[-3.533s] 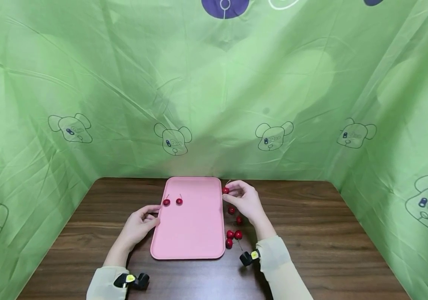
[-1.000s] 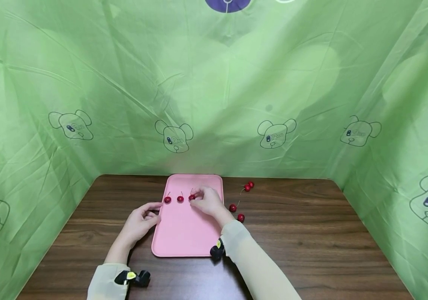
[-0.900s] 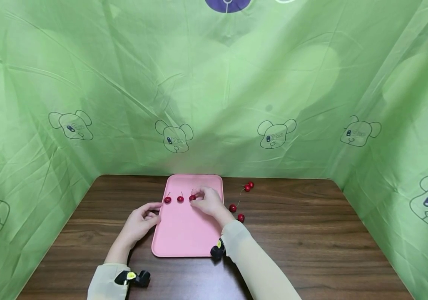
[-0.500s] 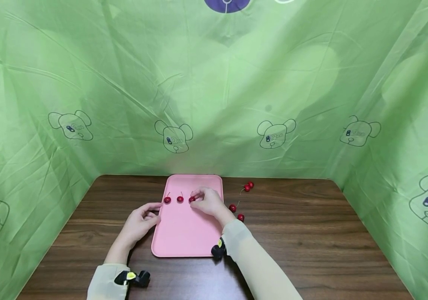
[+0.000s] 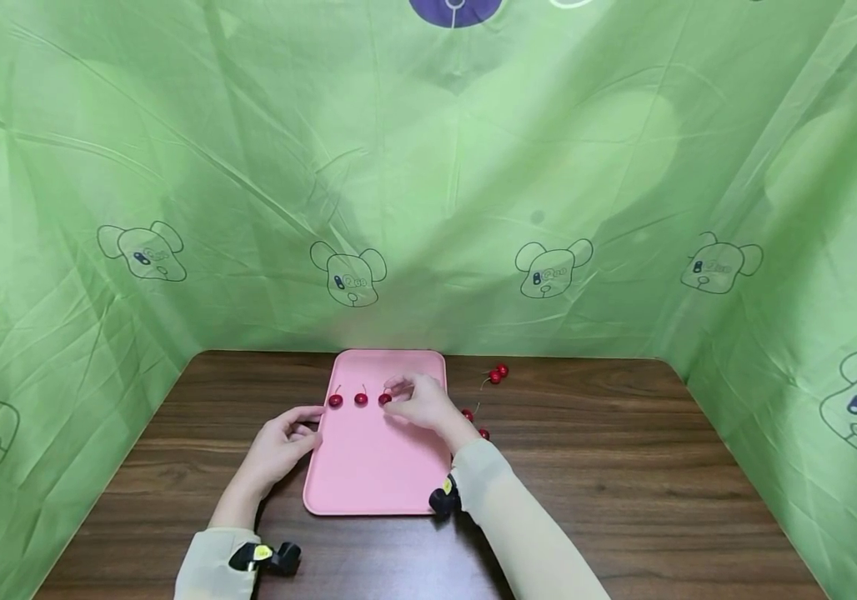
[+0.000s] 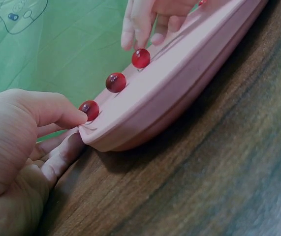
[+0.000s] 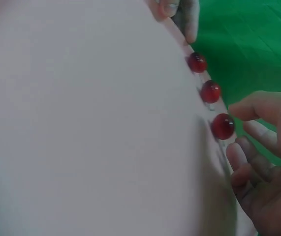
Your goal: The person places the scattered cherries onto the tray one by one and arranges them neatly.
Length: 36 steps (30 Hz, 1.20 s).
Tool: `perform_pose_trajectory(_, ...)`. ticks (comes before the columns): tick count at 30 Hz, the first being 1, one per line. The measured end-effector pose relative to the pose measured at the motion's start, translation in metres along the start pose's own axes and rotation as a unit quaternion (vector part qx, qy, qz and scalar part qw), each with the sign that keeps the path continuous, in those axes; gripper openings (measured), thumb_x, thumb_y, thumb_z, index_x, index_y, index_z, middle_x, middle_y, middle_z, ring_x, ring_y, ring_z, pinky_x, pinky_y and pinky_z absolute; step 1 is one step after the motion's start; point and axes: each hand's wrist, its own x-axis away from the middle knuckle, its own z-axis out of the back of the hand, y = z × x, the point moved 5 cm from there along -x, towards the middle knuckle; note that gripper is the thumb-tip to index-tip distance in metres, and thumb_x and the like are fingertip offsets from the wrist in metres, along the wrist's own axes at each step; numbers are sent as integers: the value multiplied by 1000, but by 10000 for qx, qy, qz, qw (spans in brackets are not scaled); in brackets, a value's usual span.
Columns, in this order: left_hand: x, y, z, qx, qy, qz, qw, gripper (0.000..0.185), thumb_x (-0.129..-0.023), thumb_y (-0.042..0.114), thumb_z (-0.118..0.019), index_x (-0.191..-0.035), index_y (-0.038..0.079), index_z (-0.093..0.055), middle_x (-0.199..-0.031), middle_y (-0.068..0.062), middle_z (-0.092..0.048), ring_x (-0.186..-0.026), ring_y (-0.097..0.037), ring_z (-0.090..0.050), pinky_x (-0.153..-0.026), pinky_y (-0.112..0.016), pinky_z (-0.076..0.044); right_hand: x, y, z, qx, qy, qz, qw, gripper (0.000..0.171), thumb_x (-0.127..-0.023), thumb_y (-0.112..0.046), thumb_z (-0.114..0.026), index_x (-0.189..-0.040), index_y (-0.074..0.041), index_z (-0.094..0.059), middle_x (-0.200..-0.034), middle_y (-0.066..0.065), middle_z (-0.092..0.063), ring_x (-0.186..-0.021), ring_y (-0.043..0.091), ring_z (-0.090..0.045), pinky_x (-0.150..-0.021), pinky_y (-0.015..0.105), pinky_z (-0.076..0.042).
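A pink tray (image 5: 368, 475) lies on the wooden table, with three red cherries in a row across its far part: a left cherry (image 5: 335, 401), a middle cherry (image 5: 361, 399) and a right cherry (image 5: 385, 399). My left hand (image 5: 278, 450) grips the tray's left rim; in the left wrist view its thumb and fingers pinch the edge. Just right of the row, my right hand (image 5: 428, 408) hovers over the tray. In the right wrist view, its fingers (image 7: 258, 105) are spread beside the nearest cherry (image 7: 223, 127), apart from it.
Two cherries (image 5: 495, 377) lie together on the table (image 5: 586, 433) beyond the tray's right side. Nearer, a cherry (image 5: 468, 414) and another cherry (image 5: 484, 434) are partly hidden behind my right wrist. A green curtain (image 5: 428, 208) encloses the table's back and sides.
Over several seconds my right hand brought a third cherry from the tray's right side into the row. Since half a second ago it has released that cherry and drawn slightly right. My left hand stayed put.
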Motion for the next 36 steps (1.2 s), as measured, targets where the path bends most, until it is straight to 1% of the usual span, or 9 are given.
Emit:
perform_pose_trajectory(4, 0, 0, 0, 4, -14, 17, 10000, 44, -98, -1, -76, -141, -3, -68, -128, -21, -71, -93, -17, -68, -77, -23, -57, 5, -8, 10, 81, -72, 175, 9998, 38, -92, -12, -86, -128, -6, -74, -121, 11, -78, -103, 22, -73, -82, 34, -59)
perform_pose_trajectory(7, 0, 1, 1, 16, -19, 58, 10000, 44, -98, 0, -76, -142, -2, -68, -129, -21, -71, -93, -18, -68, -77, -23, -57, 8, -14, 17, 203, -113, 400, 9989, 36, -94, -14, -85, -128, -7, -75, -122, 12, -78, -102, 23, -73, -88, 38, -59)
perform_pose_trajectory(9, 0, 1, 1, 5, -35, 66, 10000, 45, -98, 0, -76, -142, -2, -68, -129, -21, -71, -94, -19, -68, -77, -23, -56, 9, -16, 21, 288, -145, 522, 9981, 36, -94, -15, -86, -128, -7, -76, -123, 12, -78, -101, 22, -73, -89, 39, -59)
perform_pose_trajectory(16, 1, 1, 0, -22, -24, 27, 10000, 46, -98, 1, -77, -142, -3, -67, -129, -22, -70, -93, -17, -67, -77, -23, -56, 15, -20, 32, 485, -237, 689, 9962, 34, -94, -21, -86, -125, -10, -77, -124, 9, -77, -97, 15, -71, -86, 33, -59)
perform_pose_trajectory(22, 0, 1, 0, 7, 25, 56, 10000, 44, -97, -1, -76, -141, -2, -69, -128, -21, -71, -92, -16, -67, -77, -22, -56, 26, -22, 40, 331, -238, 830, 9957, 33, -93, -22, -87, -123, -11, -77, -123, 14, -76, -95, 16, -71, -85, 31, -60)
perform_pose_trajectory(28, 1, 3, 1, -80, -4, 43, 10000, 45, -98, 1, -76, -142, -2, -68, -128, -21, -71, -94, -16, -68, -78, -22, -57, 39, -20, 49, 275, -114, 921, 9953, 32, -93, -21, -86, -123, -13, -77, -119, 5, -76, -95, 16, -71, -86, 32, -60)
perform_pose_trajectory(29, 2, 3, 1, -91, -3, 43, 9999, 45, -98, 1, -76, -142, -2, -68, -128, -21, -71, -94, -16, -68, -78, -23, -57, 41, -20, 51, 277, -87, 937, 9952, 31, -94, -20, -86, -123, -13, -77, -119, 5, -76, -95, 16, -71, -86, 32, -59)
perform_pose_trajectory(34, 1, 2, 0, -103, 1, 50, 9999, 45, -97, 0, -76, -141, -3, -68, -128, -22, -71, -93, -16, -67, -78, -22, -56, 51, -18, 64, 206, 42, 981, 9950, 33, -94, -16, -86, -125, -11, -77, -122, 16, -76, -96, 19, -72, -84, 32, -58)
perform_pose_trajectory(36, 1, 2, 0, -91, 0, 52, 9999, 45, -97, 0, -76, -141, -3, -68, -128, -22, -71, -93, -16, -67, -78, -23, -56, 55, -17, 69, 175, 117, 1015, 9946, 34, -94, -15, -86, -126, -10, -77, -122, 17, -75, -95, 20, -72, -82, 32, -56)
